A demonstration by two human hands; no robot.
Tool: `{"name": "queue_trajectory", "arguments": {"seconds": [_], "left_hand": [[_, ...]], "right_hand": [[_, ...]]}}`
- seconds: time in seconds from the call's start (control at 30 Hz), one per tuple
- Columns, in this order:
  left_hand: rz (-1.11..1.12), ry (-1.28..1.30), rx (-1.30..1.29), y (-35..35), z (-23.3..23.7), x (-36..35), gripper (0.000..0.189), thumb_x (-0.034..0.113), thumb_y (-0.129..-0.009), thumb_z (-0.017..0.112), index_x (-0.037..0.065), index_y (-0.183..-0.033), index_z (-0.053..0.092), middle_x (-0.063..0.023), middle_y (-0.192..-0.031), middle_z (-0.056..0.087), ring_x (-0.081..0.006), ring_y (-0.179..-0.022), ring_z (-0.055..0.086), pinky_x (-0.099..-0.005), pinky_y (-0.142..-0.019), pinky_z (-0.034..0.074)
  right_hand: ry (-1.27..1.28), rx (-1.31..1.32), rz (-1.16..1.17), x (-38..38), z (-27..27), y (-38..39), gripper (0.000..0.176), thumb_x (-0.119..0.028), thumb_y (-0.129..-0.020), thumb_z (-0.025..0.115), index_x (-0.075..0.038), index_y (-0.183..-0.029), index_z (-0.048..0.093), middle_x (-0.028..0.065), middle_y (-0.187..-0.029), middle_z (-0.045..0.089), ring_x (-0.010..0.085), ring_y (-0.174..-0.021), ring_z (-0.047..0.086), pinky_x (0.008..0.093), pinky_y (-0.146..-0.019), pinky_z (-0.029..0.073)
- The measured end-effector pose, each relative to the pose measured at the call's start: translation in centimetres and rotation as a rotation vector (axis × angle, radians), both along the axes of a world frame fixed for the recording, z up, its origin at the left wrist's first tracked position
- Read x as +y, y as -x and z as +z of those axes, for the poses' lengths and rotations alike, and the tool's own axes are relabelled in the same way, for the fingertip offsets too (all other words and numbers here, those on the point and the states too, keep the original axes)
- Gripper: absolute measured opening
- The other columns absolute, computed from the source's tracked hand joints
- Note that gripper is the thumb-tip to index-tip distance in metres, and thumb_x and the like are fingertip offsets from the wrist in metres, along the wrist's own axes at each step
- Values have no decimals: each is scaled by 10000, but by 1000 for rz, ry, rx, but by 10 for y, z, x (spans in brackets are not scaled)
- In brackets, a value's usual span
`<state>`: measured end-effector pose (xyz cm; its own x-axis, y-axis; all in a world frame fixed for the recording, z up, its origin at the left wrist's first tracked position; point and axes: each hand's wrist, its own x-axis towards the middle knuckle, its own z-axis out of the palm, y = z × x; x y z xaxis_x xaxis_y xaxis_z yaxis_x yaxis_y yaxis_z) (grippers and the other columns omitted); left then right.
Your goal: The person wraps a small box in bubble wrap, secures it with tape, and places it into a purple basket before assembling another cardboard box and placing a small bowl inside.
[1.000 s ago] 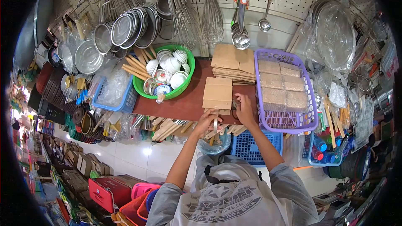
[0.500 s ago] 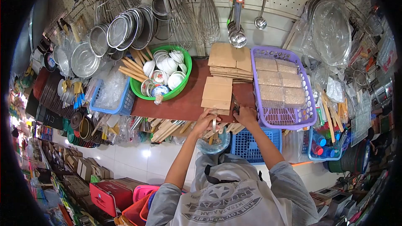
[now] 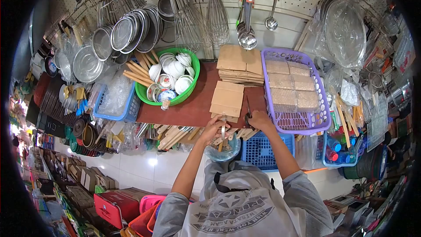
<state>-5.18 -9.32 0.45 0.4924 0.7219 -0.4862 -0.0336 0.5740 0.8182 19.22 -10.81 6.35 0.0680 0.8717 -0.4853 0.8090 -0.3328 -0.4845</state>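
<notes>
A folded flat piece of brown cardboard (image 3: 227,98) lies on the reddish-brown table (image 3: 197,101) in front of me. At its near edge, my left hand (image 3: 212,130) is closed round a roll of tape (image 3: 223,132), its fingertips by the cardboard's lower flap. My right hand (image 3: 262,122) grips a pair of scissors (image 3: 248,112) just right of the cardboard, the blades pointing away from me. The palm side of the right hand is hidden.
Behind the cardboard is a stack of folded cardboard (image 3: 240,61). A purple basket (image 3: 298,125) of bubble-wrapped packs stands right; a green basin (image 3: 194,77) of small bowls and wooden handles stands left. Whisks (image 3: 218,17) and ladles (image 3: 247,39) hang above. A blue crate (image 3: 263,151) sits below the table edge.
My right hand has shifted slightly right, away from the cardboard, and the scissors show more clearly. The cardboard has turned a little. My left hand keeps the tape in nearly the same place.
</notes>
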Motion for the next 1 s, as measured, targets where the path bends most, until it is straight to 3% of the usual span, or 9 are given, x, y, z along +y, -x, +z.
{"name": "queue_trajectory", "arguments": {"seconds": [0.03,0.13,0.23,0.33,0.43,0.63,0.83,1.0], "left_hand": [[4,4,-5,0,0,0,477,205,-996,548,110,-1440,399,-88,-1033,664,-222,-784,702,-359,-756,578],[1,-1,19,0,3,0,476,206,-996,549,109,-1438,400,-91,-1031,662,-221,-787,702,-351,-747,576],[14,6,9,0,6,-3,469,214,-999,551,103,-1430,403,-91,-1026,663,-219,-789,700,-342,-742,578],[-18,-7,-31,2,6,-5,465,228,-1000,559,106,-1423,408,-89,-1024,664,-217,-793,700,-344,-746,578],[15,-4,-21,2,8,-11,456,236,-1000,566,110,-1412,414,-83,-1019,664,-215,-796,700,-349,-750,582],[50,-4,-32,4,-1,-15,439,247,-1002,569,100,-1389,423,-74,-998,662,-197,-800,702,-350,-744,593],[36,-28,-24,5,2,-17,477,261,-1004,564,118,-1430,404,-84,-1034,672,-192,-797,705,-325,-731,593],[41,-14,-40,4,1,-19,494,257,-1004,562,119,-1447,392,-97,-1050,674,-190,-797,693,-316,-749,582]], "right_hand": [[26,15,0,-1,5,1,491,-415,-869,586,53,-805,721,246,-702,695,374,-809,723,447,-828,558],[-90,0,-21,-3,2,2,465,-382,-877,583,69,-923,688,275,-801,703,393,-857,715,463,-830,549],[-227,-134,-32,-4,-4,9,481,-365,-873,616,48,-1109,553,295,-912,695,428,-897,696,501,-840,529],[-262,-60,6,-2,-9,14,505,-338,-877,642,-28,-1189,394,296,-968,680,465,-920,671,543,-843,504],[-285,-36,115,2,-11,20,459,-311,-887,655,-96,-1179,373,261,-930,689,468,-901,667,556,-804,499],[-375,-70,201,9,-13,28,375,-291,-892,651,-187,-1175,428,209,-890,689,455,-867,666,561,-770,500],[-537,-98,277,27,-27,20,342,-309,-891,670,-189,-1137,465,161,-816,700,430,-796,669,550,-677,474],[-339,162,523,38,11,-7,414,-445,-871,716,-172,-1108,514,122,-760,671,356,-674,639,450,-607,439]]}}
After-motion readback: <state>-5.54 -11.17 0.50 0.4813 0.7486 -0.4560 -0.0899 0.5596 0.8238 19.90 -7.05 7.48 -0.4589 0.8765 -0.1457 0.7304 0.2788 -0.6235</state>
